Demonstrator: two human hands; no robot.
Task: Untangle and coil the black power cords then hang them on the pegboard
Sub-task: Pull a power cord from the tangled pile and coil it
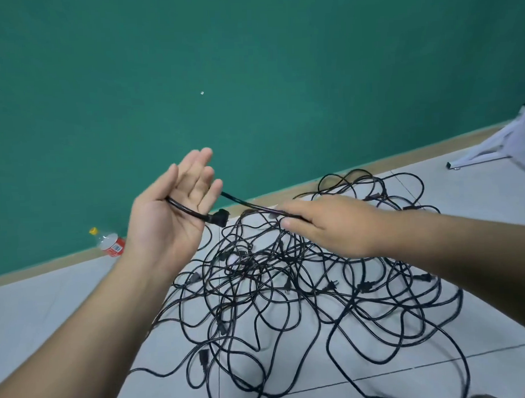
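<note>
A large tangle of black power cords (303,289) lies spread on the pale tiled floor, with several plugs showing in it. My left hand (172,214) is raised palm up with its fingers straight. One black cord (187,209) lies across the palm and ends in a plug (220,218) hanging off the palm's right edge. The same cord runs behind my left fingers and on to my right hand (324,223). That hand is palm down over the pile and grips the cord (255,206) between thumb and fingers. No pegboard is in view.
A green wall (251,80) with a tan skirting board rises just behind the pile. A plastic bottle (110,243) with a red label and yellow cap lies on the floor at the wall, left. White stand legs (480,158) reach in at the far right.
</note>
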